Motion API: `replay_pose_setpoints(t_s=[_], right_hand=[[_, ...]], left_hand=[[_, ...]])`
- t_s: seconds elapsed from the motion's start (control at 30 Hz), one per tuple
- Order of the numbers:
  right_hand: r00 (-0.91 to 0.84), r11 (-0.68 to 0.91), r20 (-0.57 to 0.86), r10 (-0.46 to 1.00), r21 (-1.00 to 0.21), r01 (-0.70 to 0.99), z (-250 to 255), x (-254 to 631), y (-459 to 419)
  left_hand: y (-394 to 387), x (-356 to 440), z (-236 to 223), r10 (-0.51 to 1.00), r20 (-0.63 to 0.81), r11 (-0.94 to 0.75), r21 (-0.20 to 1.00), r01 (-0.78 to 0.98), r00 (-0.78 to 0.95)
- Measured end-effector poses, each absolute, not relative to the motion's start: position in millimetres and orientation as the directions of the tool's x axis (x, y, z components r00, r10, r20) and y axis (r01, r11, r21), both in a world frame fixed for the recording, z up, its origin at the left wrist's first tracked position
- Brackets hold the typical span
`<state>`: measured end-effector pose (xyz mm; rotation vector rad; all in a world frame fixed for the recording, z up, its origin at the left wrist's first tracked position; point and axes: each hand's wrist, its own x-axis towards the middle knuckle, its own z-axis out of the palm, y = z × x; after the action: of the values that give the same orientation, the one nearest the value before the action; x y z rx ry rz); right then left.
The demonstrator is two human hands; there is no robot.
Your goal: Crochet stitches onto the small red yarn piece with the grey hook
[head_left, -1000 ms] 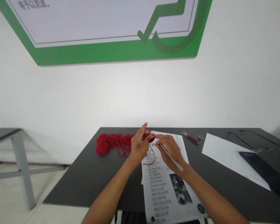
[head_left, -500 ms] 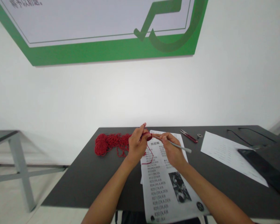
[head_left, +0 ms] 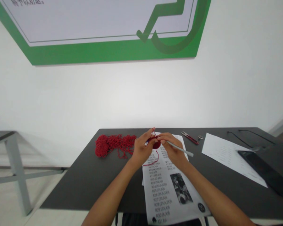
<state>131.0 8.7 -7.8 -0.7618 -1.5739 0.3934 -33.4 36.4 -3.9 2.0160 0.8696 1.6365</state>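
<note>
- Crochet hook [head_left: 181,148]: handle swung from about 5 o'clock to 4 o'clock.
- Left hand [head_left: 143,148]: shifted toward 3 o'clock, nearer the right hand [head_left: 174,150].
- Red crochet piece [head_left: 157,144]: moved toward 4 o'clock, more of its round face showing.

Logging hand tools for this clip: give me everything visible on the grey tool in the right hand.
The grey tool is a slim, straight rod with a matte, rubber- or plastic-looking handle and a blunt butt. The right hand pinches it near the front. It slants down to the right in view, its butt sticking out past the hand, across the edge of the printed sheet. Its tip is lost among the fingers at the red piece, so its shape can't be told.
</note>
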Motion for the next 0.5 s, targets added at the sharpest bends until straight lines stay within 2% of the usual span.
replay_pose_setpoints(t_s=[0.1, 0.17, 0.23, 0.3, 0.37, 0.43, 0.5], right_hand=[[0.032, 0.716, 0.84, 0.542, -0.481, 0.505, -19, 130, 9], [-0.053, 0.731, 0.915, 0.4, -0.284, 0.621, -28, 130, 10], [-0.084, 0.732, 0.946, 0.314, -0.185, 0.656, -31, 130, 10], [-0.043, 0.737, 0.945, 0.323, -0.223, 0.638, -28, 130, 9], [-0.001, 0.752, 0.908, 0.419, -0.346, 0.561, -19, 129, 6], [-0.004, 0.777, 0.869, 0.495, -0.441, 0.449, -10, 129, 2], [-0.002, 0.791, 0.854, 0.52, -0.481, 0.378, -4, 128, -1]], left_hand=[[35, -28, -8, 0.726, 0.684, -0.686, 0.715, 0.139, 0.067], [33, -23, -9, 0.82, 0.57, -0.569, 0.821, -0.046, 0.049], [32, -18, -10, 0.912, 0.4, -0.361, 0.888, -0.284, 0.092], [32, -16, -8, 0.95, 0.262, -0.156, 0.872, -0.465, 0.172], [33, -17, -6, 0.952, 0.213, -0.057, 0.832, -0.552, 0.222], [34, -21, -3, 0.945, 0.25, -0.094, 0.826, -0.556, 0.211], [34, -25, 0, 0.924, 0.341, -0.225, 0.849, -0.479, 0.171]])
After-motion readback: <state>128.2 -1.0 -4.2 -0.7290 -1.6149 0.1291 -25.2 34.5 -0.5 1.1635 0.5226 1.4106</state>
